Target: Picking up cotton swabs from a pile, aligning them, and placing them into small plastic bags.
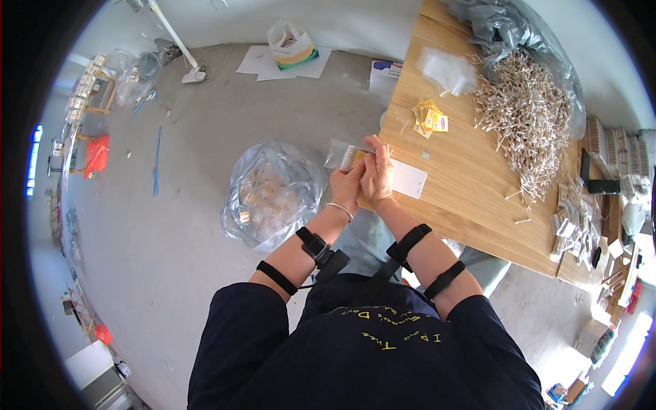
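My left hand (pixel 347 183) and my right hand (pixel 377 174) are pressed together above the near left corner of the wooden table (pixel 471 198). Both grip a small clear plastic pouch (pixel 342 154) with a row of pale thin sticks (pixel 352 158) poking into it. A white flat packet (pixel 408 179) lies on the table just right of my right hand. Farther right spreads a large heap of the same pale sticks (pixel 526 116). A few small yellow packets (pixel 429 119) lie beyond my hands.
A big clear plastic bag (pixel 273 195) with filled pouches sits on the concrete floor left of my hands. Clear bags (pixel 447 68) and grey plastic sheeting (pixel 506 31) lie at the table's far end. Several filled pouches (pixel 574 219) pile up at the right edge.
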`<control>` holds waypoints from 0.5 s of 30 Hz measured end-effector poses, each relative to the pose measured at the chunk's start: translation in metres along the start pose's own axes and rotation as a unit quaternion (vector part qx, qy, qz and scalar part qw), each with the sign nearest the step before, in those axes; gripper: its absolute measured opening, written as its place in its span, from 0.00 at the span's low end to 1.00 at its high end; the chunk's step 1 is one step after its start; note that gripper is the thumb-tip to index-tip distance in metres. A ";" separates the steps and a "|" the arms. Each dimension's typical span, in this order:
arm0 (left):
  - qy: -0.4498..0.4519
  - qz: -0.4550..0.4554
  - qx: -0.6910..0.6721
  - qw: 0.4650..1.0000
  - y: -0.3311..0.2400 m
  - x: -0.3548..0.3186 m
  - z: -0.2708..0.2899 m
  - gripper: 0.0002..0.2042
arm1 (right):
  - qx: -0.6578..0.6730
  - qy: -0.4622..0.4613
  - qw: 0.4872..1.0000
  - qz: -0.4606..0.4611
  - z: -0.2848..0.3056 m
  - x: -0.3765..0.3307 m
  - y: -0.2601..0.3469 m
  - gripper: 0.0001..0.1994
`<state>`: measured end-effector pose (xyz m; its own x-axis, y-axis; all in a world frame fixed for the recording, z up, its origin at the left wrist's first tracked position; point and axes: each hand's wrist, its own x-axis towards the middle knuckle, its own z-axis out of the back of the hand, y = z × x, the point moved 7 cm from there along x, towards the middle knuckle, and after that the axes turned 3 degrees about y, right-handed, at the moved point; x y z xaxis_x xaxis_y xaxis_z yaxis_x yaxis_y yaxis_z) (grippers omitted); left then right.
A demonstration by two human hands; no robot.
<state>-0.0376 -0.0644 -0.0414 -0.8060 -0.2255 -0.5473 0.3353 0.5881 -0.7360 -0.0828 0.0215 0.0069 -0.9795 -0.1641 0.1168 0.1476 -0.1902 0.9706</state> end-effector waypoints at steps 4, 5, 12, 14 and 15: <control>0.007 -0.023 -0.054 0.998 -0.003 0.016 0.003 0.13 | -0.018 0.003 0.999 0.044 -0.004 0.001 -0.003 0.16; 0.015 -0.040 -0.089 0.995 -0.006 0.018 0.004 0.12 | -0.016 0.005 0.999 0.044 -0.007 0.001 0.000 0.16; -0.013 -0.002 -0.017 1.000 -0.005 0.007 -0.002 0.14 | -0.037 -0.008 0.997 0.061 -0.004 0.002 0.005 0.15; -0.003 -0.001 0.006 1.000 -0.003 0.007 -0.002 0.14 | -0.017 -0.010 0.999 0.048 -0.004 0.003 0.002 0.14; -0.002 -0.001 0.006 1.000 -0.003 0.007 0.002 0.14 | -0.020 -0.015 0.999 0.041 -0.003 0.003 0.001 0.14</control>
<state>-0.0436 -0.0689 -0.0440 -0.8049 -0.2302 -0.5470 0.3392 0.5778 -0.7423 -0.0855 0.0178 0.0075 -0.9674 -0.1521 0.2027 0.2327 -0.2157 0.9483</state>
